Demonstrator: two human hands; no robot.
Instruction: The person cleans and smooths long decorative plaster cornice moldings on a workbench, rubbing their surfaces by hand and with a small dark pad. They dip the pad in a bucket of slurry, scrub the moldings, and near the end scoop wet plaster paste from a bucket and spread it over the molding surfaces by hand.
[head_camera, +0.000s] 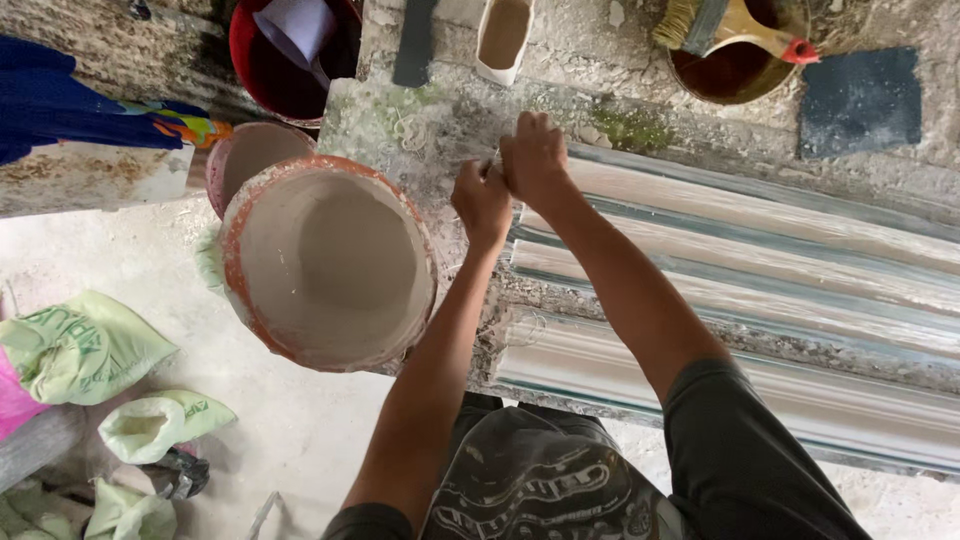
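Left hand (481, 200) and right hand (533, 160) meet at the moulding (760, 250) end — each grip pinched shut on something small and indistinct; plaster-caked bucket (330, 265) at 9 o'clock, within reach on the counter (440, 125).

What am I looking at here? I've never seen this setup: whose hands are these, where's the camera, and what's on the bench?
There is no machine: a person works bare-handed, and the one camera sits on their head, looking down. The left hand and right hand meet at the end of a long white moulding on a crusted workbench. Both pinch something there, too small to make out. Beside them stands a plaster-coated bucket, with a red bucket beyond. A brush rests across a bowl of brown liquid.
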